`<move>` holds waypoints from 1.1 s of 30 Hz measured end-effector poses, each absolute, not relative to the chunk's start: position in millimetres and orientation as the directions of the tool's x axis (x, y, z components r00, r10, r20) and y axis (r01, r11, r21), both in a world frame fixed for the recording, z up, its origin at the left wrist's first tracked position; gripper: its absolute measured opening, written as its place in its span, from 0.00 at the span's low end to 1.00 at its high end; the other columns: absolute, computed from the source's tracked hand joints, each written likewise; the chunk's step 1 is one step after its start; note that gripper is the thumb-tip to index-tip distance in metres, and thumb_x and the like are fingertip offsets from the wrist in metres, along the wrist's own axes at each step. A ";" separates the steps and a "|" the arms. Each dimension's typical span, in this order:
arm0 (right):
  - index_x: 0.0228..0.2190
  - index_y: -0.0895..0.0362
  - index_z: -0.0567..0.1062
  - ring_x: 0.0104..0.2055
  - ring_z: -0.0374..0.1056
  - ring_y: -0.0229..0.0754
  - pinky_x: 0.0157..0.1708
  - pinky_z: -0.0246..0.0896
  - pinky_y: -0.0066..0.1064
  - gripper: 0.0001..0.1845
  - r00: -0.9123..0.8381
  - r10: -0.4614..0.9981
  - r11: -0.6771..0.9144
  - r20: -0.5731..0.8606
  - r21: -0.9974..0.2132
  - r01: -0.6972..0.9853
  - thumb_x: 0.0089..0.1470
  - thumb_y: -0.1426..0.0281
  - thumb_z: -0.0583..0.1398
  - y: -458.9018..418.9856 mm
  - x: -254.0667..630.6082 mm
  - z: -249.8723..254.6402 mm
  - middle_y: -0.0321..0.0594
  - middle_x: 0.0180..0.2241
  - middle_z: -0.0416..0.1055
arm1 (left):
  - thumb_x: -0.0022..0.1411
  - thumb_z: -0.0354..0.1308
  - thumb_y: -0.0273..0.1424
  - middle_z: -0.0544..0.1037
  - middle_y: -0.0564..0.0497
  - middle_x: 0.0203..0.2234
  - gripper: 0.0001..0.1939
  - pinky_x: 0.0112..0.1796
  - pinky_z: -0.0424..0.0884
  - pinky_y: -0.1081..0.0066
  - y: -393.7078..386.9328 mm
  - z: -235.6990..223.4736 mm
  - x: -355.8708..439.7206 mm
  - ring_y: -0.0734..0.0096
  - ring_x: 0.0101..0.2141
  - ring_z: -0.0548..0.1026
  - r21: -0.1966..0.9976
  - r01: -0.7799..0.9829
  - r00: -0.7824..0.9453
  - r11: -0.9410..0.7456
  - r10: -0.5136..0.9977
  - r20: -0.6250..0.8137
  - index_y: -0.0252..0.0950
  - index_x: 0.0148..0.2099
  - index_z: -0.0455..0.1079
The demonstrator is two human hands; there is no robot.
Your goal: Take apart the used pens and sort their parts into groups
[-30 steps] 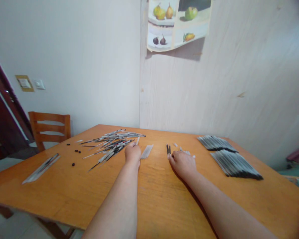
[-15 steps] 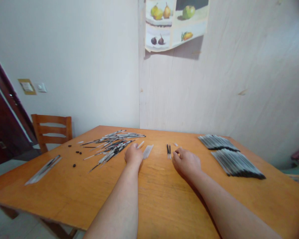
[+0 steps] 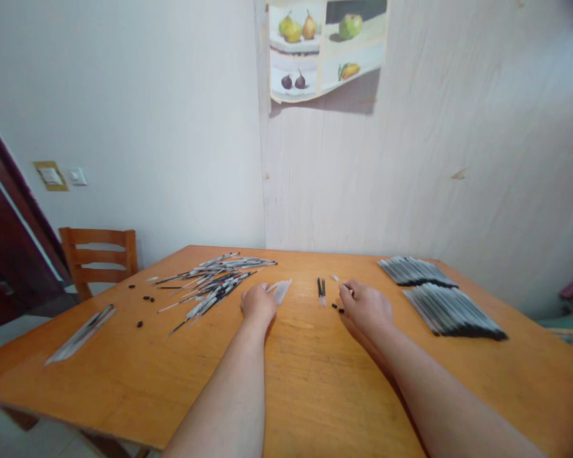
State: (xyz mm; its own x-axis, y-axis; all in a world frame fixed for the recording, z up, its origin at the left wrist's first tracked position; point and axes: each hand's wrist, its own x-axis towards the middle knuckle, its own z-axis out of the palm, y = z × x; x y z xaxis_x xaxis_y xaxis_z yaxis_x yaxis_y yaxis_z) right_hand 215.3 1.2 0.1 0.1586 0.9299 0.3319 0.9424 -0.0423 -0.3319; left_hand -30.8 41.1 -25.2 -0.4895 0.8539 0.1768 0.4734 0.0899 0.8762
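Observation:
My left hand (image 3: 258,302) is closed near the middle of the table, with a clear pen tube (image 3: 271,288) at its fingertips. Just right of it lies a small row of clear pen tubes (image 3: 282,291). My right hand (image 3: 367,306) hovers low with thumb and index finger pinched together; whatever is between them is too small to make out. Two black caps (image 3: 337,308) lie beside its fingers. Between the hands are two short black pen parts with clear ends (image 3: 321,289). A small whitish piece (image 3: 335,278) rests behind them.
A loose heap of pen refills and pen parts (image 3: 214,286) covers the back left. Several black caps (image 3: 146,298) and a clear bag with pens (image 3: 81,334) lie farther left. Two neat stacks of pens (image 3: 453,312) sit at right. A wooden chair (image 3: 98,254) stands beyond the table (image 3: 310,394).
My right hand has moved slightly right and lifted, and two black caps now show beside it. The tube at my left fingertips has come down closer to the row.

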 end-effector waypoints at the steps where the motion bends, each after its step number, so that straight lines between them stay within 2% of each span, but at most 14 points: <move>1: 0.39 0.50 0.79 0.37 0.72 0.45 0.28 0.49 0.30 0.22 0.166 0.927 -0.046 0.335 -0.339 0.940 0.63 0.56 0.48 1.3 216.4 1.1 0.43 0.35 0.78 | 0.44 0.64 0.22 0.80 0.41 0.31 0.07 0.49 0.61 0.61 41.1 -25.1 -30.6 0.48 0.49 0.72 0.867 0.489 -0.483 0.094 0.857 0.180 0.40 0.22 0.72; 10: 0.37 0.51 0.79 0.36 0.71 0.44 0.27 0.48 0.30 0.23 0.209 0.921 -0.080 0.330 -0.365 0.928 0.62 0.55 0.48 5.7 226.8 1.0 0.44 0.34 0.78 | 0.48 0.64 0.28 0.79 0.39 0.30 0.06 0.49 0.61 0.56 44.7 -30.6 -32.2 0.43 0.50 0.71 0.812 0.579 -0.440 0.067 0.865 0.242 0.41 0.22 0.71; 15: 0.37 0.51 0.80 0.35 0.71 0.44 0.26 0.46 0.30 0.23 0.231 0.911 -0.084 0.341 -0.394 0.915 0.62 0.55 0.49 7.4 229.4 -1.7 0.43 0.34 0.78 | 0.46 0.66 0.27 0.79 0.41 0.31 0.06 0.52 0.57 0.52 42.4 -27.6 -31.0 0.42 0.52 0.68 0.826 0.550 -0.475 0.127 0.861 0.184 0.42 0.23 0.73; 17: 0.36 0.52 0.80 0.35 0.71 0.44 0.26 0.46 0.30 0.23 0.240 0.908 -0.088 0.343 -0.405 0.910 0.62 0.55 0.49 8.4 230.5 -2.7 0.43 0.33 0.78 | 0.47 0.65 0.27 0.79 0.41 0.33 0.05 0.52 0.57 0.53 41.6 -26.4 -30.3 0.42 0.53 0.68 0.827 0.547 -0.474 0.134 0.863 0.173 0.42 0.25 0.74; 19: 0.36 0.52 0.80 0.36 0.70 0.44 0.26 0.47 0.30 0.23 0.255 0.905 -0.098 0.341 -0.417 0.904 0.61 0.56 0.49 10.3 232.2 -3.6 0.43 0.33 0.78 | 0.51 0.63 0.28 0.80 0.41 0.37 0.03 0.51 0.59 0.55 41.7 -25.9 -29.6 0.45 0.53 0.69 0.773 0.616 -0.440 0.151 0.880 0.178 0.42 0.29 0.75; 24: 0.39 0.52 0.81 0.37 0.70 0.45 0.30 0.51 0.30 0.22 0.326 0.889 -0.144 0.321 -0.480 0.865 0.60 0.58 0.50 17.9 243.7 -9.6 0.45 0.34 0.77 | 0.60 0.52 0.26 0.79 0.42 0.46 0.14 0.48 0.64 0.66 44.8 -27.1 -28.8 0.57 0.51 0.73 0.557 0.819 -0.300 0.136 0.929 0.215 0.39 0.43 0.76; 29: 0.38 0.54 0.81 0.37 0.69 0.45 0.30 0.50 0.30 0.19 0.367 0.862 -0.158 0.351 -0.501 0.851 0.57 0.60 0.53 27.3 264.6 -23.7 0.47 0.36 0.78 | 0.62 0.49 0.23 0.78 0.41 0.48 0.17 0.48 0.65 0.69 46.1 -27.5 -27.6 0.60 0.51 0.74 0.522 0.847 -0.263 0.102 0.933 0.245 0.36 0.49 0.75; 33: 0.36 0.56 0.81 0.35 0.68 0.44 0.28 0.48 0.30 0.23 0.425 0.832 -0.166 0.357 -0.571 0.804 0.59 0.58 0.50 35.1 276.4 -32.3 0.46 0.35 0.78 | 0.62 0.48 0.22 0.77 0.41 0.51 0.19 0.50 0.65 0.68 47.6 -29.0 -27.3 0.60 0.53 0.73 0.534 0.840 -0.260 0.095 0.935 0.243 0.34 0.52 0.74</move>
